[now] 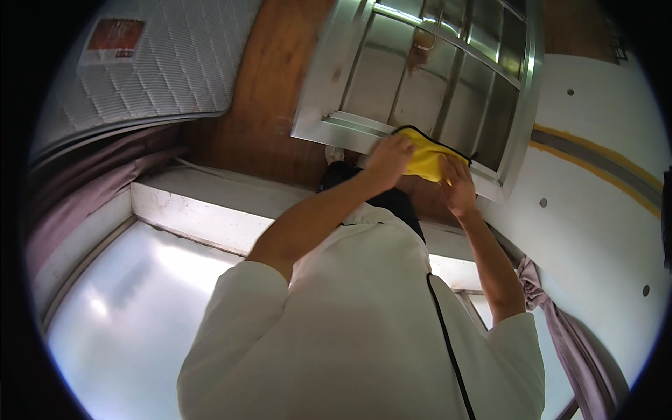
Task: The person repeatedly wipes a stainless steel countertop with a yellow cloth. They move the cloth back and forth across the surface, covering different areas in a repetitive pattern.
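Observation:
A yellow cloth (425, 155) with a dark edging is stretched between my two hands, at the near edge of a metal frame. My left hand (392, 159) is closed on the cloth's left part, its fingers curled in. On the right end, my right hand (457, 183) grips the cloth with bent fingers. Just beyond the cloth lies the silvery metal frame (357, 137), which has crossbars and shiny panels (428, 87) between them. A brownish stain (420, 52) shows on one panel. The cloth hides part of the frame's near edge.
A quilted mattress (168, 63) lies at the far left, beside the brown wooden floor (273, 77). To the right stands a white wall (595, 168) with a grey strip. Mauve curtains (553, 315) hang at both sides of the bright window (140, 301) and its ledge (203, 210).

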Demonstrator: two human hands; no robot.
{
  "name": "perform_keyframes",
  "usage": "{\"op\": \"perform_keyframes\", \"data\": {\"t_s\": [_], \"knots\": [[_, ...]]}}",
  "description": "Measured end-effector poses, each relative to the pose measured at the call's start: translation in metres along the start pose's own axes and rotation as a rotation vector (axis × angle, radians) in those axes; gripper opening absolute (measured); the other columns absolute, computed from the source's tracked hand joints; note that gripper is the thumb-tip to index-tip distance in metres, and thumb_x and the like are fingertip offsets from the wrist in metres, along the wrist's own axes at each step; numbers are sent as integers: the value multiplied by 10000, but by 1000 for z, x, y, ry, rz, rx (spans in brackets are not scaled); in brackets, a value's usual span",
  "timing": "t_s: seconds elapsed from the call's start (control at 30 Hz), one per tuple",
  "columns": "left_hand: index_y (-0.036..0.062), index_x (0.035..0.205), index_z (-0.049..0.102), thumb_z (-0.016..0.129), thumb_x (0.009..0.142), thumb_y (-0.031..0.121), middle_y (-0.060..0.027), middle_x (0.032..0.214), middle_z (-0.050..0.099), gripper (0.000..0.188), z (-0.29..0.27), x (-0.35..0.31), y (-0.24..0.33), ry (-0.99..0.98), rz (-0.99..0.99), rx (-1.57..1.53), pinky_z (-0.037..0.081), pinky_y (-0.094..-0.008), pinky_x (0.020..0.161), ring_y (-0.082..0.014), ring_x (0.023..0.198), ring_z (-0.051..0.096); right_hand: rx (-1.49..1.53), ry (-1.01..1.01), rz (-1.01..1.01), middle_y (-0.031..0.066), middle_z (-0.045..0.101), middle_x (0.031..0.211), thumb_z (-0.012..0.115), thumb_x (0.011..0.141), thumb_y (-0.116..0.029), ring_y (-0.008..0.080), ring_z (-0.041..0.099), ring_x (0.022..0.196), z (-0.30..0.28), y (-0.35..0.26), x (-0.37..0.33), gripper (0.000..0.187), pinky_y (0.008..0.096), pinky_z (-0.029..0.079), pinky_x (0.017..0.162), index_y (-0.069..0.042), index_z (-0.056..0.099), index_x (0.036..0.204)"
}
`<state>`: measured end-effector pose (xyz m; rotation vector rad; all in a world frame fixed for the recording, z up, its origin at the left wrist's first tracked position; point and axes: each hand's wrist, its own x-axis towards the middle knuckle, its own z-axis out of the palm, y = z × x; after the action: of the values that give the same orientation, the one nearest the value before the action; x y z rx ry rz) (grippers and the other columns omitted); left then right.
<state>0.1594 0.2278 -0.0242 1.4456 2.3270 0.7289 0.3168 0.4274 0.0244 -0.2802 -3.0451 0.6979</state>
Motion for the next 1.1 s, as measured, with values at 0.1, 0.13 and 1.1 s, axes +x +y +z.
{"op": "perform_keyframes", "data": {"t_s": [0.1, 0.13, 1.1], "knots": [[60, 1373, 669, 819, 805, 108, -131, 1260, 646, 589, 9, -1, 18, 23, 19, -10, 493, -449, 1116, -338, 1254, 606, -39, -64, -28, 205, 676, 1357, 821, 825, -132, 443, 627, 1251, -9, 5, -3, 615, 516, 528, 1072, -61, 662, 1415], [55, 1380, 663, 798, 815, 89, -140, 1282, 647, 582, 6, -8, 14, -7, 8, 0, 492, -451, 1123, -345, 1271, 604, -34, -59, -50, 170, 673, 1365, 818, 805, -97, 425, 623, 1245, -4, -1, 1, 626, 520, 526, 1071, -67, 665, 1411], [6, 1374, 632, 827, 789, 99, -128, 1216, 603, 624, 9, 33, 25, -166, 166, 165, 510, -413, 1059, -338, 1202, 570, 126, 72, 61, 155, 672, 1363, 797, 812, -74, 414, 619, 1234, 7, 25, -15, 614, 499, 518, 1071, -102, 690, 1417]]}}
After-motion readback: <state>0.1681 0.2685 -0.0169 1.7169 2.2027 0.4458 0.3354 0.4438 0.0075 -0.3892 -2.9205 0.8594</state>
